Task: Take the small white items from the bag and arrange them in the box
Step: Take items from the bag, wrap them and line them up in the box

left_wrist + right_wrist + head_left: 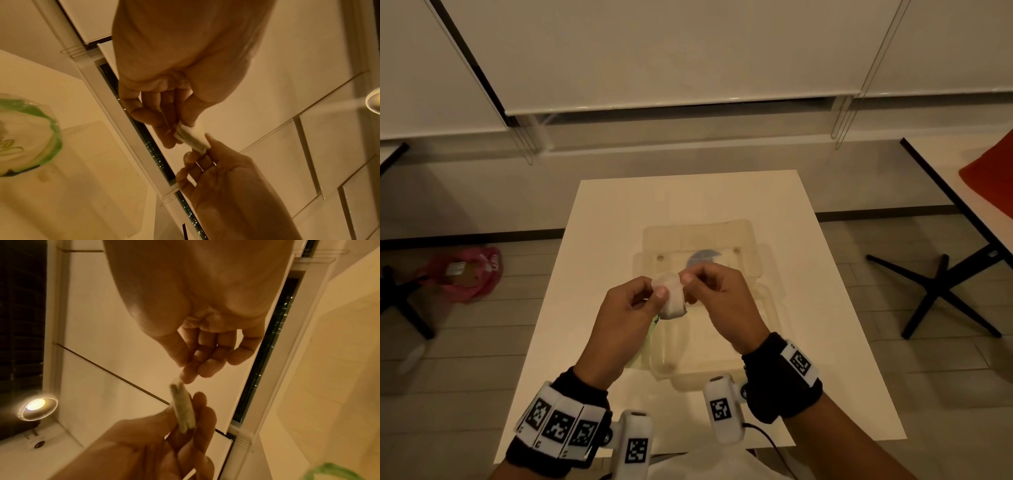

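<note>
White stack of pads (671, 298) between two hands.

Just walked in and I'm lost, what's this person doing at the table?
The person holds a small stack of white pads above an open clear plastic box on a white table. The left hand pinches the stack, while the right hand pinches its top edge. A green-edged bag lies beside the box.
</note>
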